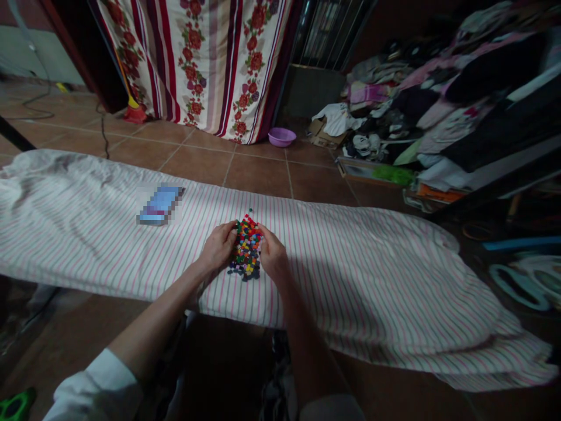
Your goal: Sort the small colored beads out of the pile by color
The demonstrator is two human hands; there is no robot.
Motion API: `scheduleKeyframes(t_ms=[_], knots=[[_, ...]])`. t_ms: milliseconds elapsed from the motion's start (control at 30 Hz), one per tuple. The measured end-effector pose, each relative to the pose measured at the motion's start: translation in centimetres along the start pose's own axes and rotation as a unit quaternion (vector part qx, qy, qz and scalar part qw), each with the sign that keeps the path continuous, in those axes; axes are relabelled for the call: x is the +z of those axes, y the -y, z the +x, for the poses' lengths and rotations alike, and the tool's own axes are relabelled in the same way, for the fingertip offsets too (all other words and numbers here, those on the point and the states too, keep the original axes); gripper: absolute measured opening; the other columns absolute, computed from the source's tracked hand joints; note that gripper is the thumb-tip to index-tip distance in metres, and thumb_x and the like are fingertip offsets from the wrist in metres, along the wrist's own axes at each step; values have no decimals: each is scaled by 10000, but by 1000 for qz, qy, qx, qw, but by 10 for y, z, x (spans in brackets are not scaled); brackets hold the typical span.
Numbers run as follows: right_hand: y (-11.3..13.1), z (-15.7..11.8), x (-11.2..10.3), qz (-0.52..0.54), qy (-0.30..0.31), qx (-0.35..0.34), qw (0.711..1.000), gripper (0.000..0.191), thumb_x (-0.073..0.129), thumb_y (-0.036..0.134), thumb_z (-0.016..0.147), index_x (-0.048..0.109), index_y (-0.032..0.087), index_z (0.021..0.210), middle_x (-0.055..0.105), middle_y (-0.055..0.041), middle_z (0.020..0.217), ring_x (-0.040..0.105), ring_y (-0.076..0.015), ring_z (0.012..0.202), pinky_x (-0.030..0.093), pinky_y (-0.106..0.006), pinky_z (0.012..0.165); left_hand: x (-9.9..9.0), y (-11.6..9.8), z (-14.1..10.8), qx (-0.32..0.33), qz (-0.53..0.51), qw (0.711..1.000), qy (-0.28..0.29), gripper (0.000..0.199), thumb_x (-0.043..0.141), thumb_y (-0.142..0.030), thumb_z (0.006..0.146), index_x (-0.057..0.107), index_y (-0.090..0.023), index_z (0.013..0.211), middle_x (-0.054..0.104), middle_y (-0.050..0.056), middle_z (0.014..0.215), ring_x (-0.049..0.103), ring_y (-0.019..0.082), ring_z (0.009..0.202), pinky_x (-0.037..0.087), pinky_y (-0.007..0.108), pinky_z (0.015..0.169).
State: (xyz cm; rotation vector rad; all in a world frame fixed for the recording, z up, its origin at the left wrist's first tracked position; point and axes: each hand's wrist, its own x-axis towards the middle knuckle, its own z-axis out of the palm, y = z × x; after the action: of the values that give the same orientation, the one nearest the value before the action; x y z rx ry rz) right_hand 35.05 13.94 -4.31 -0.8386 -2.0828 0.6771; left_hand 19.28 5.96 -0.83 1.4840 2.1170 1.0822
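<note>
Across the striped cloth [372, 269], near the middle of the long padded surface it covers, lies a heap of small coloured pieces [248, 248], with a few strays just beside its far and near ends; the left hand [219, 244] and right hand [274, 254] flank it, fingers bent inward at its edges, though whether either pinches a piece cannot be told; off to the left, apart from the heap, a blurred-out phone-like object [160, 204] lies on the same cloth; beyond, on the tiled floor [258, 169], a red broom [135, 113] leans by a flowered curtain [219, 70], a dark cord [104, 134] trails nearby, and a purple basin [281, 137] sits at the curtain's right edge; farther right, heaped clothes [421, 93] and pale shoes [368, 144] crowd that side of the room.
</note>
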Motion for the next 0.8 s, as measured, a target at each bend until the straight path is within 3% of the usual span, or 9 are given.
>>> scheduleKeyframes(t_ms=[267,467,633,700,800], knots=[[21,1,-4,47,40,-23,998,495,317,147,900,539,238,1333,609,-39,1316,567,-158,1224,454,-348,1076,-10,0,-1,0,-36,999,-30,389,349,-334,922,611,-212,1183,641,93,1225,565,204,1180,461,416,1031],[-10,0,-7,-22,-29,2,999,489,338,122,870,566,158,1301,595,-110,1312,538,-203,1243,433,-400,1096,-4,0,2,16,21,999,-43,381,374,-283,902,640,-163,1146,582,105,1320,493,225,1280,382,446,1122],[-16,-5,-1,-55,-16,37,998,581,366,74,830,485,158,1393,589,-119,1311,483,-234,1286,391,-457,1123,3,5,3,17,66,996,-50,395,363,-305,922,627,-160,1177,547,110,1366,439,240,1339,358,463,1143],[-9,-4,1,-49,5,40,998,613,380,64,820,455,171,1419,580,-110,1327,451,-235,1317,370,-458,1137,8,5,11,39,91,994,-51,396,364,-309,927,611,-165,1200,538,108,1379,405,248,1368,351,475,1147],[2,0,3,-27,38,36,998,621,382,63,823,433,178,1431,555,-99,1369,460,-220,1319,368,-425,1137,18,-1,37,125,144,981,-24,396,355,-285,937,579,-165,1241,546,104,1376,361,244,1397,299,504,1170]])
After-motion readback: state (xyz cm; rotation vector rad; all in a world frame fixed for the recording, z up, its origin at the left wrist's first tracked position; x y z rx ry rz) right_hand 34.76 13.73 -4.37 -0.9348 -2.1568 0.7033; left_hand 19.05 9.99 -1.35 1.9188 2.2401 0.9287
